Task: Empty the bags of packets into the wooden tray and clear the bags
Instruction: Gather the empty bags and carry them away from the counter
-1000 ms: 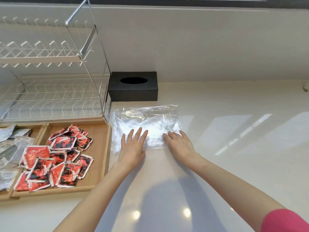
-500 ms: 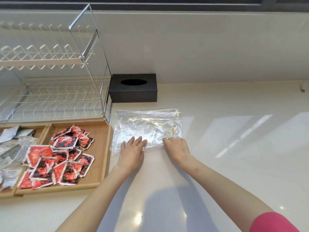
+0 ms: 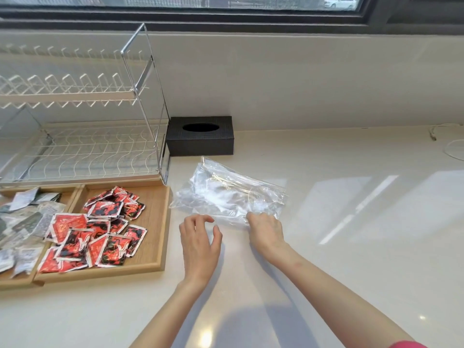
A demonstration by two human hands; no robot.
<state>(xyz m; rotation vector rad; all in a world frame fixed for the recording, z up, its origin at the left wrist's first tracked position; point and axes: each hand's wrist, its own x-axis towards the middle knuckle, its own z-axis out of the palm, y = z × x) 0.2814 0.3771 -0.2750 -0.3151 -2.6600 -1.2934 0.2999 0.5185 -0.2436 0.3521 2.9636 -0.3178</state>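
The clear plastic bags (image 3: 229,194) are lying crumpled on the counter (image 3: 351,247), just right of the wooden tray (image 3: 153,222) and near the black tissue box (image 3: 200,136). The right hand (image 3: 266,232) is gripping their near edge. The left hand (image 3: 199,242) is hovering open beside them. Red packets (image 3: 93,229) are filling the tray's right compartment.

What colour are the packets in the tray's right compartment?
Red and black with white edges, seen in the head view: packets in the wooden tray.
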